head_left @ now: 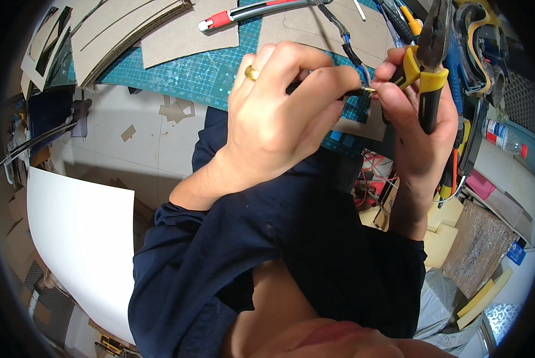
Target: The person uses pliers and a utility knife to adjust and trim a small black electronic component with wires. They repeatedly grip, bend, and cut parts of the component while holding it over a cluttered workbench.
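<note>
My left hand (282, 113), with a gold ring on one finger, is closed in a pinch on a thin black piece (356, 92) with a small brass-coloured tip. Beside that tip, the thumb of my right hand (426, 119) and a finger meet; whether they touch it I cannot tell. Tucked in my right hand are pliers (433, 98) with yellow-and-black handles, their dark jaws pointing away from me. A black-sleeved cable (337, 22) with blue and white wires runs down behind the left fingertips. Its lower end is partly hidden.
Under the hands lies a green cutting mat (178, 80) with cardboard sheets (190, 36) and a red-and-grey utility knife (217, 21). Tools and goggles (479, 48) crowd the right side. Red wires (372, 179) hang below the mat's edge; a white sheet (82, 238) stands at left.
</note>
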`<state>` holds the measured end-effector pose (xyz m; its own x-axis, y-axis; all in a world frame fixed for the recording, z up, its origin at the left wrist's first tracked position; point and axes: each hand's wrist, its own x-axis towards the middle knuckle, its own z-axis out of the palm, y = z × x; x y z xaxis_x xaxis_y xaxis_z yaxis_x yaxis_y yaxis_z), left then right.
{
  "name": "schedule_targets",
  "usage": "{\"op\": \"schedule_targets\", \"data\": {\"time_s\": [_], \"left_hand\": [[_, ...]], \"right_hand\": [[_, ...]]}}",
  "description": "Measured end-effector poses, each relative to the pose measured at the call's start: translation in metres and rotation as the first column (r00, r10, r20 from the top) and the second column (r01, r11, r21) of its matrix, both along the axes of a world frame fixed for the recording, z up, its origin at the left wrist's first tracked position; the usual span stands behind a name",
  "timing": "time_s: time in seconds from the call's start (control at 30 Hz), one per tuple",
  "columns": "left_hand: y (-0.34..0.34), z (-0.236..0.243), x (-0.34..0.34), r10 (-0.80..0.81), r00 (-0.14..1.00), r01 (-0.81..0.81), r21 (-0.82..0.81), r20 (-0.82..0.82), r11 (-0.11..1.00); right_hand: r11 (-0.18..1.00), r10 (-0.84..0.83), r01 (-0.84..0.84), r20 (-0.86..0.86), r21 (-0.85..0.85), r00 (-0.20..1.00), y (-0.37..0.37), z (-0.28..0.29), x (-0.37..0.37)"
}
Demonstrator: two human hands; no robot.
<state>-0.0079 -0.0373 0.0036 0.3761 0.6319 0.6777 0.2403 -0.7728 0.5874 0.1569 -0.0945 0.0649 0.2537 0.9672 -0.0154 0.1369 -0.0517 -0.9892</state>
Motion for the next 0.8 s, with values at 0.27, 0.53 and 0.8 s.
{"op": "schedule_targets", "data": {"time_s": [0.27, 0.53, 0.8], "left_hand": [[-0.001, -0.007, 0.011, 0.019, 0.995, -0.012, -0.074, 0.095, 0.997], [0.001, -0.001, 0.008, -0.038, 0.997, 0.042, -0.065, 0.06, 0.997], [0.003, -0.008, 0.014, -0.019, 0.987, 0.037, -0.115, 0.157, 0.993]], "right_hand": [[0.995, 0.052, -0.067, 0.178, 0.079, 0.983, 0.006, -0.004, 0.01], [0.985, 0.039, -0.074, 0.221, 0.153, 0.975, 0.009, -0.009, 0.007], [0.991, 0.02, -0.05, 0.235, 0.124, 0.972, 0.009, -0.013, 0.013]]}}
